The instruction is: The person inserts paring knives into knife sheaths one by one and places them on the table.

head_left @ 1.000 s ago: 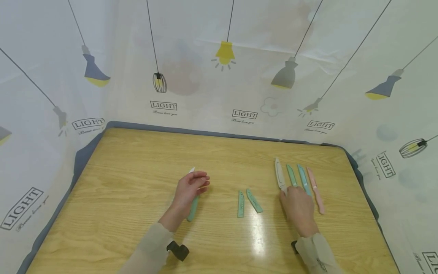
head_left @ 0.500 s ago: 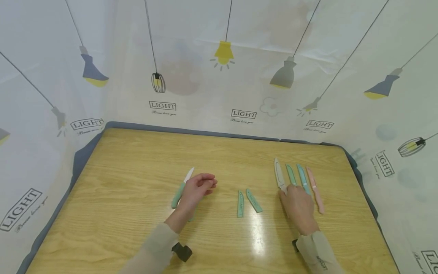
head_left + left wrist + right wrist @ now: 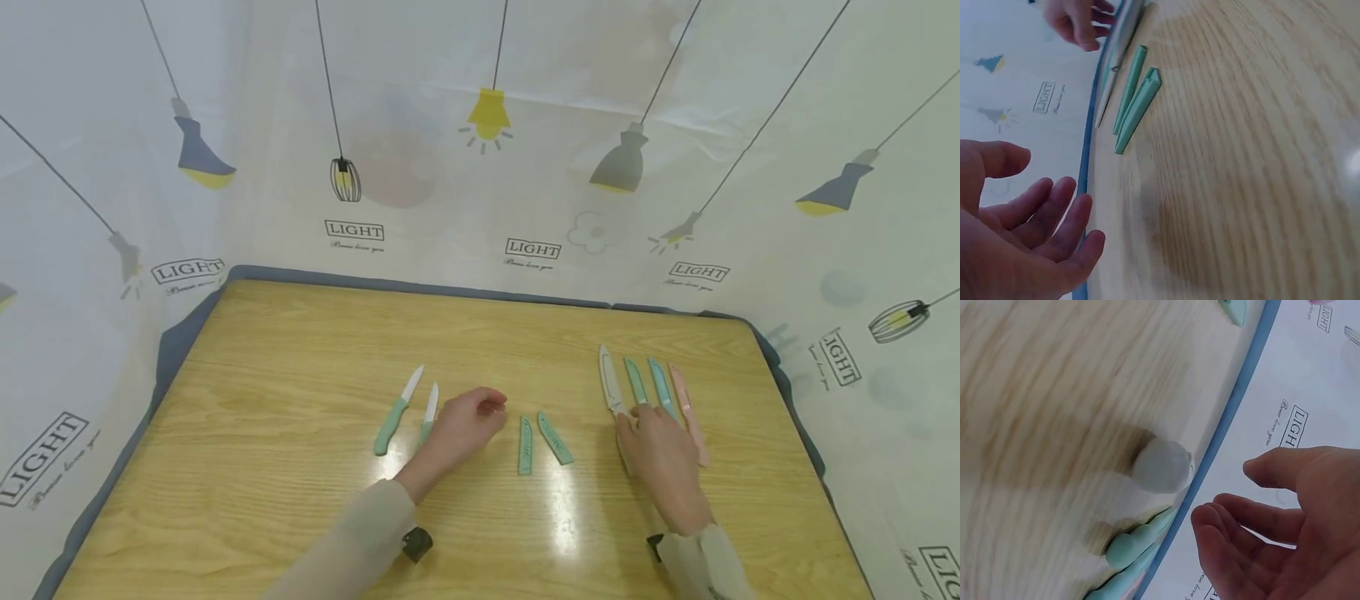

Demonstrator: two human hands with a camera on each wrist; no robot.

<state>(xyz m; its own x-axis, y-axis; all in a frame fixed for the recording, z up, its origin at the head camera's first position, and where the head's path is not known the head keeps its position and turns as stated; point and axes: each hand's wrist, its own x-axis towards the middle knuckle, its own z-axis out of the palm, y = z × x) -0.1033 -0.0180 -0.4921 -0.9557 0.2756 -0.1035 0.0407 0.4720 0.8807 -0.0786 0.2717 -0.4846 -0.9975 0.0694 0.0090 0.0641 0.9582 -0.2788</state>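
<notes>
My left hand (image 3: pixel 467 423) hovers over the table, fingers relaxed and holding nothing, as the left wrist view shows. Behind it lie two paring knives with white blades, one (image 3: pixel 390 427) in full sight and one (image 3: pixel 430 406) partly under the forearm. To its right are two flat green blade sheaths (image 3: pixel 526 446) (image 3: pixel 1138 109). My right hand (image 3: pixel 663 454) is above the handles of a row: a white knife (image 3: pixel 611 379), a green knife (image 3: pixel 635 379), a blue knife (image 3: pixel 660 383) and a pink knife (image 3: pixel 679 387). In the right wrist view, its loosely bent fingers hold nothing, apart from the white handle (image 3: pixel 1161 466).
The wooden table (image 3: pixel 300 358) has a dark blue-grey edge (image 3: pixel 420 291) along the back and sides. A white curtain (image 3: pixel 450 192) printed with lamps surrounds it. Both forearms come in from the front.
My left hand has moved right, away from the paring knives, uncovering both blades. My right hand has shifted slightly, and more of the white knife's handle shows.
</notes>
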